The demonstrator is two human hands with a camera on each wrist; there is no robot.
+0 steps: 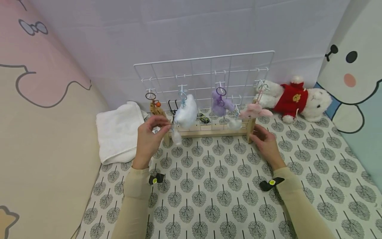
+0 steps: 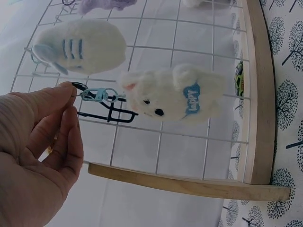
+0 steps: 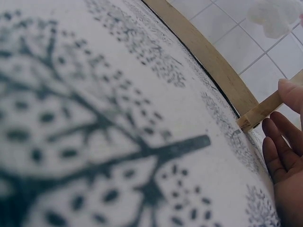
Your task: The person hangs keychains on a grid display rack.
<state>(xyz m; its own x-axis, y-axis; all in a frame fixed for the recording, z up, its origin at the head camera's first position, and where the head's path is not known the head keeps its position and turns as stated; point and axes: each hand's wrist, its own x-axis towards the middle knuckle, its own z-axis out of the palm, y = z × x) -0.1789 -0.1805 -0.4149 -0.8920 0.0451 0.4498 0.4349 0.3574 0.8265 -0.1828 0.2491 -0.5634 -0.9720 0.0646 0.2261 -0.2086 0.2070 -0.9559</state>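
My left hand (image 1: 151,134) pinches the ring end of a white plush keychain (image 2: 173,94) between thumb and fingertips. This plush has dark eyes, a blue lettered patch and a light blue clasp (image 2: 100,94), and it stands out in front of the rack's lower left. Close behind the clasp are black double hooks (image 2: 118,112) on the white wire grid rack (image 1: 204,58). At the rack's other end, my right hand (image 1: 265,144) grips the wooden side foot (image 3: 265,109) between thumb and fingers. A larger white plush keychain (image 1: 186,112) hangs just above the pinched one.
More plush keychains hang on the grid: a brown one (image 1: 156,109), a purple one (image 1: 220,104), a pink one (image 1: 253,111) and a small white one (image 1: 235,124). A folded white towel (image 1: 119,132) lies left; a plush toy in a red sweater (image 1: 293,98) lies right.
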